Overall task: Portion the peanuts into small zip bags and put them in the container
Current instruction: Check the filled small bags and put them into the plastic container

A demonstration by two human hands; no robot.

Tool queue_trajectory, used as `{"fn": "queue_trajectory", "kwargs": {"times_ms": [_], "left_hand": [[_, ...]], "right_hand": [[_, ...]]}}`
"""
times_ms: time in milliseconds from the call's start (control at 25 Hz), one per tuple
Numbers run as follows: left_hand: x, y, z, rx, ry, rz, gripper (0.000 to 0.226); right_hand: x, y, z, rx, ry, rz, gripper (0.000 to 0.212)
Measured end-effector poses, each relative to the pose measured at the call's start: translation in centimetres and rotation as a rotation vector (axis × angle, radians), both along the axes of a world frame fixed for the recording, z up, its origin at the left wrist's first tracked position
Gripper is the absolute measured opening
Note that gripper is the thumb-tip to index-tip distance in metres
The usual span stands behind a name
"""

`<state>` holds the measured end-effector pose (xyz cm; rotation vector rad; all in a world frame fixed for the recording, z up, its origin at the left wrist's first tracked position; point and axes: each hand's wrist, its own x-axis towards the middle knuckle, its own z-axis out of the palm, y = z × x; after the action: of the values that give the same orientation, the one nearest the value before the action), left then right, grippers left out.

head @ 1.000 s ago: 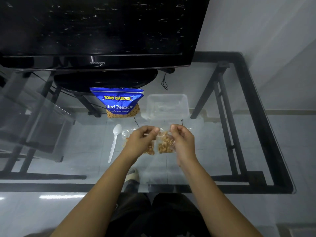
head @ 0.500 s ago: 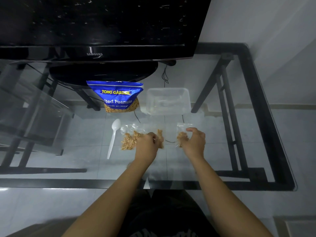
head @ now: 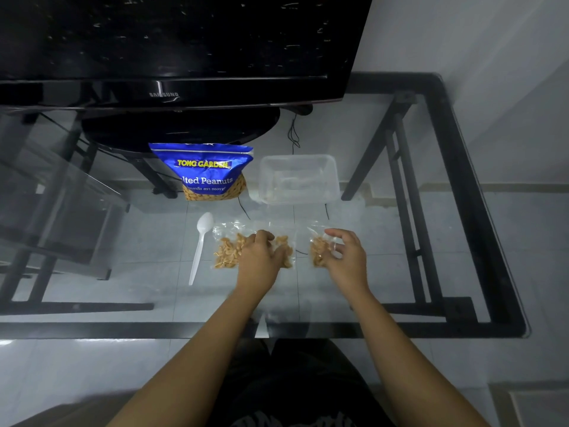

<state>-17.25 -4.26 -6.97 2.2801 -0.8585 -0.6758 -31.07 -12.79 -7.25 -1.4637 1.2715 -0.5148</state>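
Three small clear zip bags of peanuts are near the middle of the glass table. My left hand (head: 261, 255) is down on the table with fingers curled on the middle zip bag (head: 284, 249); the left zip bag (head: 227, 251) lies beside it. My right hand (head: 346, 254) curls its thumb and fingers round the right zip bag (head: 318, 252). Behind them stand the clear plastic container (head: 334, 180), with nothing distinct inside, and the blue bag of salted peanuts (head: 204, 172).
A white plastic spoon (head: 200, 245) lies left of the bags. A black TV (head: 172, 44) on its stand fills the back of the table. The black table frame (head: 462, 167) runs along the right and front edges.
Both hands held one bag together above the table, then dropped to the glass and parted. The right hand went right with its own bag.
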Motion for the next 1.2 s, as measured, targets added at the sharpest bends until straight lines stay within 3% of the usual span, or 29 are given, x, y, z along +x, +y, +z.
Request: {"fn": "queue_trajectory", "kwargs": {"times_ms": [240,440,640,960,1200], "left_hand": [[1.2,-1.1,4.0,-0.259,0.565,0.002,0.033],[1.8,-1.1,5.6,-0.296,0.584,0.024,0.012],[1.7,-1.1,6.1,-0.267,0.677,0.031,0.012],[1.0,-2.5,7.0,-0.146,0.089,-0.175,0.011],[0.2,-3.1,7.8,-0.103,-0.114,-0.243,0.013]], "right_hand": [[1.0,1.3,3.7,0.174,-0.287,0.091,0.034],[2.1,1.3,4.7,0.323,-0.34,-0.067,0.024],[2.8,0.8,5.1,0.176,-0.27,-0.086,0.011],[3.0,0.9,5.0,-0.127,-0.054,-0.016,0.014],[2.4,0.4,5.1,-0.25,-0.011,-0.087,0.012]]}}
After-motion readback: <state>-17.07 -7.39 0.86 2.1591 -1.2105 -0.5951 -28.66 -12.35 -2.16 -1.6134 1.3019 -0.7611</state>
